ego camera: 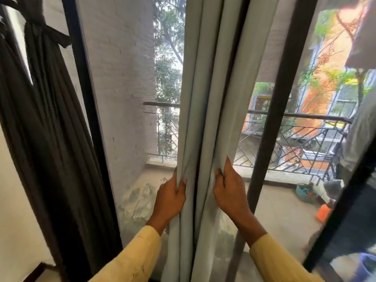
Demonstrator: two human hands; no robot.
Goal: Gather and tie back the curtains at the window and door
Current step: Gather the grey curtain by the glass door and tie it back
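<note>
A pale grey-green curtain (211, 82) hangs bunched in long folds down the middle of the glass door. My left hand (171, 197) grips its left folds, thumb in front of the cloth. My right hand (228, 189) pinches a fold on the right side, fingers curled into the fabric. A dark brown curtain (40, 119) hangs at the far left, gathered and bound by a dark tie (50, 31) near its top.
Black door frames (89, 110) and a black post (278, 102) stand on either side of the pale curtain. Beyond the mesh lies a balcony with a metal railing (295, 137), a teal basket (304, 192) and an orange object (323, 212).
</note>
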